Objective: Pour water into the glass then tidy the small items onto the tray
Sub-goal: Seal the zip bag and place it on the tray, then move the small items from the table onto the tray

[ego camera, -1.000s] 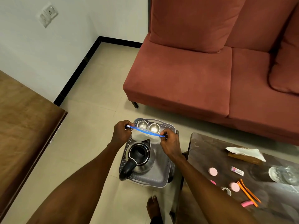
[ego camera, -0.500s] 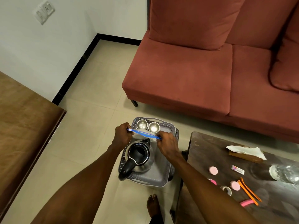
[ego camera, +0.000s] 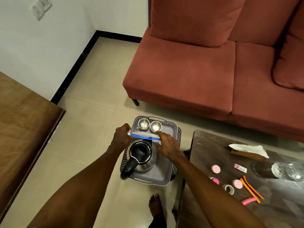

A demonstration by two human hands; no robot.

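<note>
Nearest you, at 6 o'clock, your bare foot [ego camera: 155, 205] stands on the tiled floor just short of the grey tray [ego camera: 164, 176], so keep your weight steady while you work above it. On the tray's near half sits the steel kettle [ego camera: 141, 156], its black handle pointing toward 7 o'clock and its lid off or open, the dark mouth facing up. Directly over its far edge you hold a clear zip bag [ego camera: 144, 137] by its blue seal strip: your left hand [ego camera: 121, 139] pinches the end at 9 o'clock, your right hand [ego camera: 169, 145] pinches the end at 3 o'clock, and the strip runs taut between them. Whether the seal is already pressed closed I cannot tell from here. Run your fingers along it evenly and keep the bag clear of the kettle's mouth. Lay it in the bare patch between the kettle and the two small steel cups [ego camera: 149, 125] at 12 o'clock without knocking them. The glass [ego camera: 287, 171] stands well apart at 3 o'clock on the dark table [ego camera: 205, 145], with the pink lids [ego camera: 215, 169] and orange clips [ego camera: 251, 189] not yet gathered.
</note>
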